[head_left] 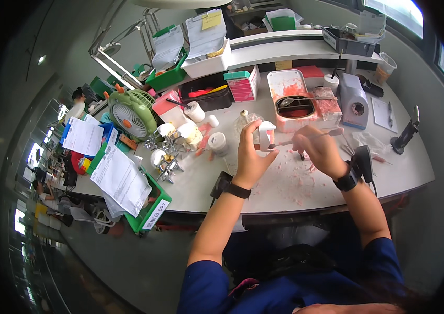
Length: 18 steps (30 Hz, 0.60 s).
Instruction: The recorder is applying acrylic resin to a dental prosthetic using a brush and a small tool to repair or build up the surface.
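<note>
My left hand holds up a small white plaster dental cast between thumb and fingers, above the worktop. Some pink shows on the cast, though its finer shape is too small to make out. In my right hand is a slim wax carving tool, gripped like a pen. Its tip points left, close to or touching the cast; its broader, pinkish end sticks out to the right. Pink wax shavings are scattered on the table below both hands.
Behind my hands stands an open wax pot, near a grey boxy device. Metal articulators with casts, a white jar and a green fan are to the left. A green tray overhangs the front left edge.
</note>
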Each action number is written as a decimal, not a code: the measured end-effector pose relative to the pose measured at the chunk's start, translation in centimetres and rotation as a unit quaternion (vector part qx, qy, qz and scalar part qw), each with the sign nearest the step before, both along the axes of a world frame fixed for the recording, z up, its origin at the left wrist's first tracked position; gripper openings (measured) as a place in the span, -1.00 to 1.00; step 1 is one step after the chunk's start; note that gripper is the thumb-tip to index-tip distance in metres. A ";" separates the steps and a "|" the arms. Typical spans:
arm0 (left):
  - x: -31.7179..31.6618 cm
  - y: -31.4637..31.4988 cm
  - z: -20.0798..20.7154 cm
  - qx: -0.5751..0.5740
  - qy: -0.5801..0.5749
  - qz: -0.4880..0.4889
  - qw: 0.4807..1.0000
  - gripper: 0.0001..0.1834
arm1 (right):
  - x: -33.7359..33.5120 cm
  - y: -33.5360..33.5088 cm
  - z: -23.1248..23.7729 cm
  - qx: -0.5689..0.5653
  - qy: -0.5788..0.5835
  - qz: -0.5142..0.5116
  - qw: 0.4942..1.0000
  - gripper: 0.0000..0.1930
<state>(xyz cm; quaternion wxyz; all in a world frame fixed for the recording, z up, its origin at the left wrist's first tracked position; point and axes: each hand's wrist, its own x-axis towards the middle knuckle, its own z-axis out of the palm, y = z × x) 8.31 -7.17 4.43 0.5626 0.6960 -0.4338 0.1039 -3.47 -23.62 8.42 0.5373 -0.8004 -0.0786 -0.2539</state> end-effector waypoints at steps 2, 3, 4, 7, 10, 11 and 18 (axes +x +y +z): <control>0.0 0.0 0.0 0.003 0.000 0.005 1.000 -0.16 | -0.2 -0.1 0.2 -0.024 -0.030 0.023 0.999 -0.82; -0.1 0.1 0.1 0.009 -0.001 0.013 1.000 -0.15 | -0.4 -0.2 0.3 -0.025 -0.029 0.023 0.999 -0.82; -0.1 0.1 0.2 0.015 -0.002 0.020 1.000 -0.15 | -0.4 -0.4 0.4 -0.047 -0.049 0.025 0.997 -0.81; -0.4 0.1 0.3 0.019 0.013 0.027 0.999 -0.13 | 0.1 -1.4 0.2 0.000 -0.093 0.022 0.995 -0.79; 0.3 0.1 -0.2 0.003 0.033 0.024 0.999 -0.12 | 2.6 -3.9 -1.0 0.061 -0.133 -0.122 0.982 -0.76; 0.2 0.0 -0.1 -0.003 0.042 0.019 0.999 -0.12 | 3.4 -5.1 -1.7 0.071 -0.109 -0.157 0.979 -0.76; 0.3 -0.1 0.0 -0.036 0.077 -0.024 0.996 -0.11 | 4.4 -6.8 -2.6 0.227 -0.080 -0.179 0.954 -0.74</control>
